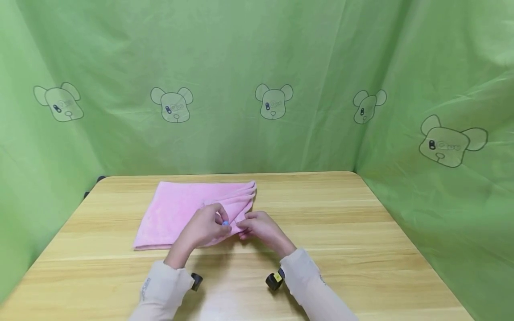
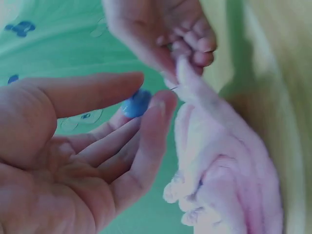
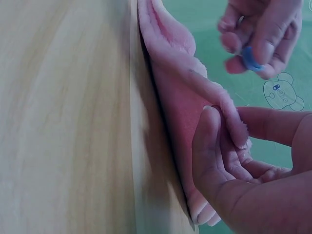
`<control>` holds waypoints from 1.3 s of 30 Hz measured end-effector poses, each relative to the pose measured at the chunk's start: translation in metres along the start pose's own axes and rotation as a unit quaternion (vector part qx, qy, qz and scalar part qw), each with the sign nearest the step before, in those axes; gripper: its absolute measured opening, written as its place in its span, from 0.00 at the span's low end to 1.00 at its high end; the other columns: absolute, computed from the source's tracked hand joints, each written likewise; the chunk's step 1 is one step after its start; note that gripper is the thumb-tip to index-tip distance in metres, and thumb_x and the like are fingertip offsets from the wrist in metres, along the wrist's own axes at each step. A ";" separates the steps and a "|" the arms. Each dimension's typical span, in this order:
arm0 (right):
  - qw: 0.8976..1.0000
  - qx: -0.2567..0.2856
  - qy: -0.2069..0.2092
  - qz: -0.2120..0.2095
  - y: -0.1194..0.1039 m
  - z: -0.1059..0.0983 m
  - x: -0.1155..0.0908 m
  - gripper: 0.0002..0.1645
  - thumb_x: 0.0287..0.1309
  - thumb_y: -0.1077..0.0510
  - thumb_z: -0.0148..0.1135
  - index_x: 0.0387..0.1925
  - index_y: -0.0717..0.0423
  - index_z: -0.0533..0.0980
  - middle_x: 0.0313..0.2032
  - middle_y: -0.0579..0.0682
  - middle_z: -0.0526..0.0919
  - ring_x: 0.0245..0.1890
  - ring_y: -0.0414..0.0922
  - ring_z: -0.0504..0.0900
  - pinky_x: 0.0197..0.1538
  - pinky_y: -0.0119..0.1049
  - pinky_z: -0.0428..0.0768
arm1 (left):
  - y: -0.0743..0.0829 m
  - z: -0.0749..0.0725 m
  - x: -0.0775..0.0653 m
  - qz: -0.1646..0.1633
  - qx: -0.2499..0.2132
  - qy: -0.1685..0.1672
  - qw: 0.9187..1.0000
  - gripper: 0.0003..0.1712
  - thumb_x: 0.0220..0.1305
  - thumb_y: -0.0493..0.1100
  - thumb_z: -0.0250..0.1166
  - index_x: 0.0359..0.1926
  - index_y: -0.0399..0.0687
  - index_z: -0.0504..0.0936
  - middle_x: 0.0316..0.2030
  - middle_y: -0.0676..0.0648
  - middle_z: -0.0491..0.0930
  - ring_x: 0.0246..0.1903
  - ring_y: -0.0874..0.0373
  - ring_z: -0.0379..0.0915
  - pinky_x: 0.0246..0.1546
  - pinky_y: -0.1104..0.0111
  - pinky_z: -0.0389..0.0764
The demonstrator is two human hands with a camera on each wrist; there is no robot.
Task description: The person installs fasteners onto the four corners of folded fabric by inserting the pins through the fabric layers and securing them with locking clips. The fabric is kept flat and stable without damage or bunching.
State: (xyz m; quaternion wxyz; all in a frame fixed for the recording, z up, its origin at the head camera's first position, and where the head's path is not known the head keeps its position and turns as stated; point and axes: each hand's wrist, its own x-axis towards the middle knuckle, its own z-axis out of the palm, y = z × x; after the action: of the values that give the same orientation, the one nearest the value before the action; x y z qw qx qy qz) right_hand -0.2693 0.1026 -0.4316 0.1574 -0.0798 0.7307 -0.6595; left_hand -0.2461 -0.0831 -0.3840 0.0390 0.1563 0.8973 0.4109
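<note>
A folded pink plush towel (image 1: 176, 209) lies on the table, its right end gathered in loose layers. My left hand (image 1: 206, 225) is over its near right part and pinches a small blue round-headed pin (image 2: 136, 103) between thumb and fingers. From the fingertips a thin dark point shows toward the towel's edge in the left wrist view. My right hand (image 1: 263, 229) pinches the towel's near right corner (image 3: 236, 129) between thumb and fingers, lifting that edge a little off the wood. In the right wrist view the left hand with the blue head hangs beyond this edge.
The light wooden table (image 1: 341, 240) extends around the towel. Green curtains (image 1: 225, 53) printed with bear heads stand behind the table and along both sides. A black wrist camera (image 1: 275, 281) sits under the right sleeve, another (image 1: 196, 281) by the left sleeve.
</note>
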 end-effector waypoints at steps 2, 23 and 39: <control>1.000 -0.004 0.000 -0.001 0.000 0.000 0.001 0.04 0.58 0.69 0.59 0.28 0.65 0.74 0.25 0.52 0.79 0.25 0.44 0.80 0.32 0.34 0.84 | 0.001 -0.003 0.003 -0.002 -0.014 0.023 1.000 0.10 0.52 0.34 0.71 0.34 0.44 0.79 0.28 0.49 0.82 0.29 0.58 0.78 0.36 0.58 0.81; 1.000 0.004 -0.007 0.000 -0.001 0.000 0.001 0.04 0.58 0.69 0.60 0.31 0.70 0.74 0.26 0.53 0.80 0.26 0.45 0.81 0.36 0.38 0.85 | -0.005 -0.001 0.022 -0.039 -0.066 0.035 0.996 0.11 0.60 0.32 0.64 0.43 0.43 0.85 0.38 0.48 0.85 0.40 0.55 0.79 0.48 0.53 0.76; 1.000 -0.002 -0.012 0.001 -0.008 0.002 -0.005 0.04 0.61 0.71 0.56 0.33 0.73 0.72 0.27 0.54 0.79 0.28 0.49 0.81 0.43 0.50 0.83 | -0.013 0.006 0.026 -0.025 -0.050 0.025 0.998 0.08 0.59 0.34 0.66 0.40 0.45 0.86 0.37 0.47 0.85 0.43 0.52 0.78 0.52 0.51 0.73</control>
State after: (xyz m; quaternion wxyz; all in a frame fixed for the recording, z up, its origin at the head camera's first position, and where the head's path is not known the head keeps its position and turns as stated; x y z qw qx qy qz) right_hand -0.2645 0.1014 -0.4234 0.1667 -0.0875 0.7301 -0.6569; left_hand -0.2731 -0.0785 -0.3954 0.0348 0.1213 0.8802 0.4576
